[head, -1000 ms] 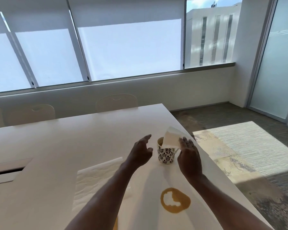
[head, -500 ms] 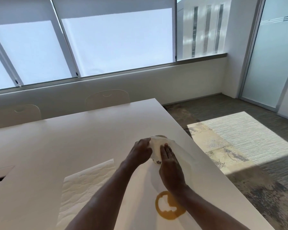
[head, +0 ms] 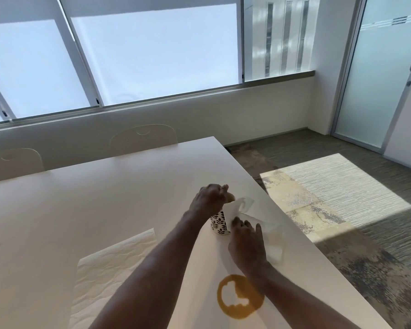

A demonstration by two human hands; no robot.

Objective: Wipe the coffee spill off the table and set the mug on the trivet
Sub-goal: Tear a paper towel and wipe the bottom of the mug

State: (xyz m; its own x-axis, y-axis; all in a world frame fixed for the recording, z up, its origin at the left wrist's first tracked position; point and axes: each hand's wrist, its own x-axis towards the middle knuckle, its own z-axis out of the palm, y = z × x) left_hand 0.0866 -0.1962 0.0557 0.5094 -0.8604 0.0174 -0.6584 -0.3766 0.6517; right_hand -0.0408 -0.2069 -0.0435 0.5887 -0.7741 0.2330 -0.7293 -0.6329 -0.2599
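Note:
A white mug [head: 218, 223] with a black leaf pattern stands upright on the white table [head: 105, 198] near its right edge. My left hand [head: 209, 198] grips the mug's rim from above. My right hand [head: 247, 243] presses a white paper towel [head: 240, 207] against the mug's right side; the towel trails down onto the table under that hand. A brown ring-shaped coffee spill [head: 240, 296] lies on the table in front of the mug, partly under my right forearm. No trivet can be made out for sure.
A large crinkled white sheet [head: 109, 269] lies flat on the table left of my arms. Two pale chairs [head: 142, 136] stand at the far side. The table's right edge drops to carpeted floor [head: 342, 233]. Windows and a glass door lie beyond.
My left hand closed over the mug's rim. My right hand slid the paper towel from the mug's top down its right side to the table. The camera tilted down slightly.

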